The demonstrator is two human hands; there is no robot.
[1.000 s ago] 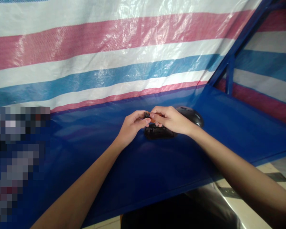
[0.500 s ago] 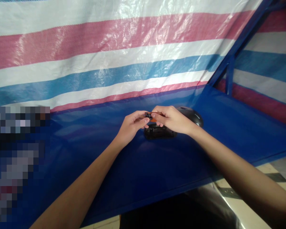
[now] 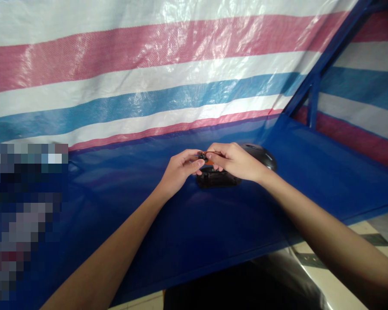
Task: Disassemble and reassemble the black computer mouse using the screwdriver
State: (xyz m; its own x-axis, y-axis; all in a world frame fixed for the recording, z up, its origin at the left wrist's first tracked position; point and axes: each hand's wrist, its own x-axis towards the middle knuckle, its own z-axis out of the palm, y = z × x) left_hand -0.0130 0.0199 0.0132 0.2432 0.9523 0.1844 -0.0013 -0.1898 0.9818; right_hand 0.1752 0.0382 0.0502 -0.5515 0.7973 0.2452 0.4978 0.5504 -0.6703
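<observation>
My left hand (image 3: 183,168) pinches the dark end of a small orange-and-black part (image 3: 209,162) between thumb and fingers. On its other side, my right hand (image 3: 231,160) grips the orange end, fingers closed. The part looks like a little circuit board, but much of it is hidden by the fingers. Just below both hands, a black open plastic shell (image 3: 218,178) lies on the blue surface, its inside facing up. Behind my right wrist sits a glossy black rounded cover (image 3: 261,156), like the top of a computer mouse, partly hidden by the hand.
A blue sheet-covered table (image 3: 187,241) spreads under my arms, its front edge near my body. Striped red, white and blue tarpaulin (image 3: 142,94) hangs behind it. A blue metal frame post (image 3: 326,60) slants at the right. The left edge is blurred out by blocks.
Both hands keep the same grip on the small part, with barely any movement. The whole view has shifted very slightly.
</observation>
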